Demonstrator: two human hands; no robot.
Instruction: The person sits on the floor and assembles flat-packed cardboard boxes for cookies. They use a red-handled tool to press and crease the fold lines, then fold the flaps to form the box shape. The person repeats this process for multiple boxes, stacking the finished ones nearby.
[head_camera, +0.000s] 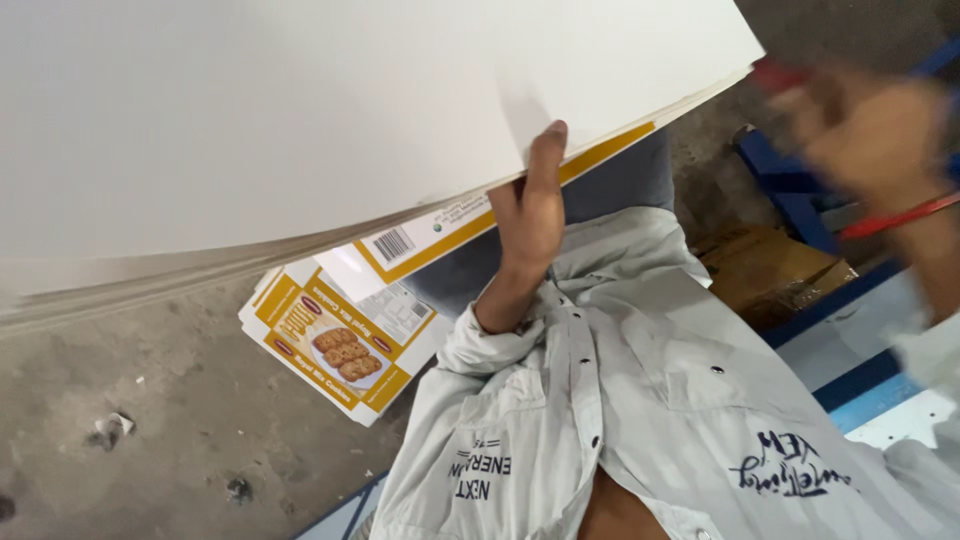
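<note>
Left hand (530, 215) is raised under a thick stack of large white sheets (330, 110), thumb up over the front edge and palm/fingers beneath, so it is gripping the stack from below at its lower right edge. Stack fills the upper left of the view, tilted, edges fanned slightly at left; underside of the lowest sheets shows yellow-and-white print w/ a barcode patch. Right hand (880, 130) is at upper right, heavily blurred; cannot tell whether it is wide, narrow or holding anything. A red band (900, 215) crosses that wrist. Below the stack, on the concrete floor (150, 400), lies a small pile of flat printed cartons (335, 345), yellow/white w/ a biscuit picture, not touching the raised stack. Person wears a pale grey shirt (640, 400) w/ snap buttons and dark lettering on both chest pockets; sleeve rolled above the left forearm. To the right: a brown cardboard box (775, 270), near it a blue metal frame (790, 190), and a blue-edged white surface (850, 340) at lower right. Small debris bits on floor at lower left.
</note>
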